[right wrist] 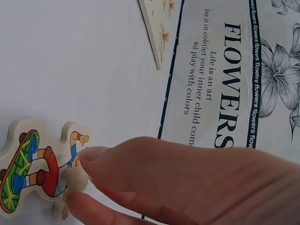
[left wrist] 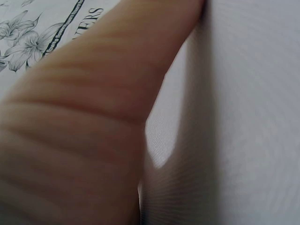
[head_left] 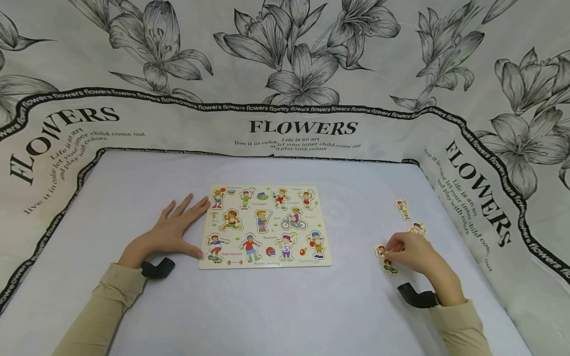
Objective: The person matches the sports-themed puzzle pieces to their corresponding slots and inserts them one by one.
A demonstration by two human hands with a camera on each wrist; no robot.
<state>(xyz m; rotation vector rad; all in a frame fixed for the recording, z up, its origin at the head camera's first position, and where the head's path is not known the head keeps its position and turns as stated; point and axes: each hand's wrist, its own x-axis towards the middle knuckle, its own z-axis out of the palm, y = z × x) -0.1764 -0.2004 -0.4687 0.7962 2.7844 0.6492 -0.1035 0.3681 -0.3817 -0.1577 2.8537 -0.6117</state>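
A wooden puzzle board (head_left: pixel 265 271) printed with sports figures lies flat on the table. My left hand (head_left: pixel 171 227) has its fingers spread, with fingertips and thumb at the board's left edge. In the left wrist view the hand (left wrist: pixel 93 108) shows only as close skin. Off to the right, my right hand (head_left: pixel 414 254) pinches a skateboarder puzzle piece (head_left: pixel 390 268) between thumb and fingers. The right wrist view shows the piece's green skateboard (right wrist: pixel 19 171) and its round knob (right wrist: pixel 76 179) between the digits of the right hand (right wrist: pixel 173 180).
Beyond the right hand lie another figure piece (head_left: pixel 403 209) and a partly covered piece (head_left: pixel 417 228). A white cloth covers the table (head_left: pixel 267 316). Flower-printed fabric (head_left: pixel 303 133) rises along the back and both sides. Black wrist mounts (head_left: pixel 159 268) sit at both wrists.
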